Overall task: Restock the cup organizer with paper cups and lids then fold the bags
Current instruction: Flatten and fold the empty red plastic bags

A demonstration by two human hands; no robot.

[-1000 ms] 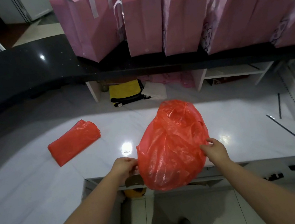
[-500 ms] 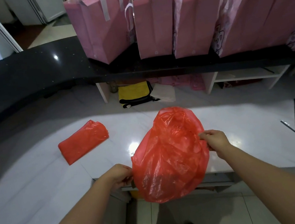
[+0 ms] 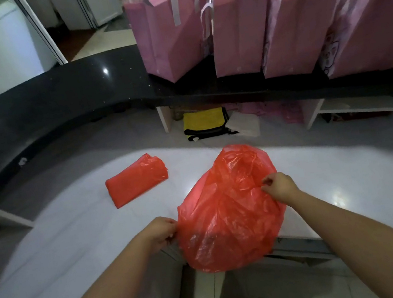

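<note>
Loose bag: I see one crumpled red plastic bag point(image 3: 230, 211) held up over the near edge of the white counter point(image 3: 338, 171); its lower part hangs past that edge above the floor; I cannot make out anything inside it
Left hand: my left hand point(image 3: 161, 232) pinches the bag's left edge, fingers curled onto the plastic
Right hand: my right hand point(image 3: 279, 186) grips the bag's upper right side, fingers closed on a fold of it
Folded bag: one red bag folded into a flat packet point(image 3: 137, 183) lies on the counter, left of the loose one and well apart from it; so two red bags in all
Paper bags: at least four pink paper bags point(image 3: 235, 34) with white handles stand upright in a row on the black upper ledge point(image 3: 50, 101); more at the right edge are blurred, so I cannot count them; their contents are hidden
Under the ledge: one yellow cloth with a black border point(image 3: 204, 123) lies beside a pale folded item point(image 3: 245, 124); white shelving point(image 3: 356, 107) sits to the right, its contents too dim to tell
</note>
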